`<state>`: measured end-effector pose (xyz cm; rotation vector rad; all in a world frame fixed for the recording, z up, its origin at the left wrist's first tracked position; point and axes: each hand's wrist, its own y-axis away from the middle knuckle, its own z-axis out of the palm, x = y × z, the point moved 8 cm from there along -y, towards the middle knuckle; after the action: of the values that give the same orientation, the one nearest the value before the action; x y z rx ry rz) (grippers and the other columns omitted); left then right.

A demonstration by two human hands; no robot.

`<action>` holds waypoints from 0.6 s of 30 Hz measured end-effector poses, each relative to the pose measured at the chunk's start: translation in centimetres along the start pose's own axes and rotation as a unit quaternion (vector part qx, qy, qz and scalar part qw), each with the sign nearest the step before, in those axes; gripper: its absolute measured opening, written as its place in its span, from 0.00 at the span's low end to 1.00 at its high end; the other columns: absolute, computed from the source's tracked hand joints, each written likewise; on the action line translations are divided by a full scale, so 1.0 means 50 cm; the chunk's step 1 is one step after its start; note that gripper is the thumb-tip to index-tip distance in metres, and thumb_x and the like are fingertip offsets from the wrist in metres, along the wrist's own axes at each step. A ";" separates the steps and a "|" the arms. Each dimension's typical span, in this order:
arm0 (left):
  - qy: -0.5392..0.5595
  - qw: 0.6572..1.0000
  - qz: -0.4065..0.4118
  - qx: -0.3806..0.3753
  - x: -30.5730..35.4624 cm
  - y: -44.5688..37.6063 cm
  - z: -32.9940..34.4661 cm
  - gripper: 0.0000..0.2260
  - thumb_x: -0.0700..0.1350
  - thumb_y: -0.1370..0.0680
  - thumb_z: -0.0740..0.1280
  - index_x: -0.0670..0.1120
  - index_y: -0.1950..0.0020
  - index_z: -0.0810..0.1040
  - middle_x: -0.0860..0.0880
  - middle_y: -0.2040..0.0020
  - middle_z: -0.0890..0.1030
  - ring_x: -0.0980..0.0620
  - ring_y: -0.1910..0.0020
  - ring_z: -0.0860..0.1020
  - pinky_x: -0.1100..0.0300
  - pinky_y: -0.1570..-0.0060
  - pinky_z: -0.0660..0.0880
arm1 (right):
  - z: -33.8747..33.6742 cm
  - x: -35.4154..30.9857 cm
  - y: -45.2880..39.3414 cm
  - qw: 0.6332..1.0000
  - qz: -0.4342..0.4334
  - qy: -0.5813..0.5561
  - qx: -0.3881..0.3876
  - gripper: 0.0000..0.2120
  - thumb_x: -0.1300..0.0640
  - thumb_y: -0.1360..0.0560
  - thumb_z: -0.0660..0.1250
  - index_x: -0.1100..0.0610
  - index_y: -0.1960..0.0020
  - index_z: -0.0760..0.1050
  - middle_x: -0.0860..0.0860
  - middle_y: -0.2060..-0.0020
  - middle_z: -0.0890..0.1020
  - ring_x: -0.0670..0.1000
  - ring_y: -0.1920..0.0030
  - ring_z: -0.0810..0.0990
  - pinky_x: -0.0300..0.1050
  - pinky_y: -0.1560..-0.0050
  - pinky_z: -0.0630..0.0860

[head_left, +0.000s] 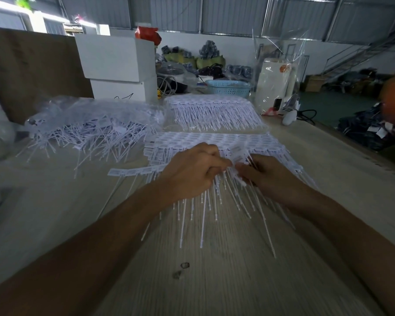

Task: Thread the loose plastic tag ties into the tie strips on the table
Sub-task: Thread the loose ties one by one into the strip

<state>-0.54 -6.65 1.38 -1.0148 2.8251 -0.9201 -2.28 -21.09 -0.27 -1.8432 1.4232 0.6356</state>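
Wood table point(214, 281), tie strips point(249, 142) under hands point(192, 172)

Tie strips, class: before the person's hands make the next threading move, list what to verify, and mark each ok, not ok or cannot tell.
1. Left hand grips ties: ok.
2. Right hand pinches ties: ok.
3. Tie strips lie flat under both hands: ok.
4. Loose ties piled left, within reach: ok.
5. Tie tip lined up with its hole: cannot tell, fingers hide it.
6. Finished strips set apart behind: ok.

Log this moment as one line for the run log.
left hand pinches tie | right hand pinches tie | over tie strips | loose ties heaped left
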 end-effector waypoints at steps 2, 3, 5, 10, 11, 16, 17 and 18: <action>-0.001 1.000 0.002 -0.011 -0.005 0.002 0.007 0.13 0.43 0.17 0.64 0.51 0.36 0.81 0.52 0.48 0.80 0.52 0.44 0.74 0.47 0.50 0.76 | 0.007 -0.006 -0.001 0.998 -0.028 0.059 -0.004 0.18 0.49 0.18 0.62 0.60 0.61 0.73 0.51 0.68 0.75 0.47 0.68 0.72 0.43 0.65 0.67; 0.007 1.000 -0.002 -0.014 -0.007 0.001 0.009 0.12 0.44 0.17 0.64 0.51 0.35 0.81 0.52 0.47 0.80 0.52 0.44 0.75 0.47 0.49 0.76 | 0.007 -0.006 0.000 0.998 -0.029 0.048 -0.004 0.18 0.49 0.18 0.62 0.58 0.62 0.73 0.50 0.69 0.76 0.45 0.69 0.73 0.40 0.66 0.67; 0.048 0.999 -0.022 0.004 -0.010 -0.004 0.004 0.12 0.46 0.19 0.67 0.51 0.36 0.81 0.52 0.46 0.80 0.52 0.43 0.76 0.48 0.46 0.75 | 0.003 0.000 0.000 1.000 -0.009 -0.010 0.003 0.17 0.49 0.17 0.61 0.54 0.63 0.73 0.45 0.72 0.77 0.42 0.73 0.72 0.33 0.70 0.67; 0.140 0.987 -0.046 0.059 -0.007 -0.011 -0.020 0.12 0.42 0.21 0.71 0.46 0.38 0.83 0.59 0.53 0.77 0.65 0.54 0.76 0.72 0.49 0.68 | 0.006 0.014 0.005 0.980 0.070 -0.188 -0.008 0.15 0.48 0.16 0.58 0.55 0.56 0.73 0.52 0.68 0.81 0.46 0.72 0.74 0.40 0.72 0.70; 0.149 0.986 -0.048 0.051 -0.004 -0.012 -0.018 0.12 0.41 0.21 0.70 0.45 0.38 0.82 0.58 0.52 0.78 0.65 0.54 0.76 0.74 0.50 0.67 | 0.011 0.014 0.008 0.971 0.086 -0.222 -0.013 0.14 0.48 0.16 0.58 0.55 0.54 0.73 0.54 0.66 0.82 0.48 0.71 0.77 0.41 0.72 0.72; 0.179 0.981 -0.061 0.044 0.000 -0.013 -0.019 0.15 0.36 0.22 0.69 0.44 0.36 0.81 0.52 0.48 0.80 0.55 0.49 0.78 0.67 0.49 0.71 | 0.035 0.022 0.020 0.926 0.160 -0.343 -0.021 0.13 0.48 0.16 0.59 0.59 0.46 0.72 0.56 0.67 0.81 0.54 0.72 0.79 0.45 0.73 0.76; 0.180 0.980 -0.063 0.052 -0.001 -0.012 -0.022 0.15 0.36 0.22 0.70 0.44 0.36 0.81 0.51 0.48 0.81 0.54 0.50 0.79 0.67 0.49 0.72 | 0.037 0.023 0.020 0.924 0.161 -0.347 -0.026 0.12 0.48 0.16 0.60 0.58 0.48 0.71 0.55 0.69 0.79 0.52 0.74 0.76 0.42 0.75 0.73; 0.180 0.980 -0.063 0.058 -0.001 -0.011 -0.023 0.15 0.36 0.23 0.70 0.44 0.36 0.81 0.51 0.48 0.81 0.54 0.50 0.79 0.67 0.50 0.72 | 0.039 0.023 0.020 0.922 0.160 -0.350 -0.033 0.12 0.47 0.17 0.60 0.56 0.50 0.69 0.52 0.72 0.75 0.49 0.76 0.70 0.40 0.77 0.67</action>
<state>-0.38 -6.35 2.63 -1.1262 2.9629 -1.3964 -2.85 -20.43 -2.57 -1.2220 1.2052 1.3602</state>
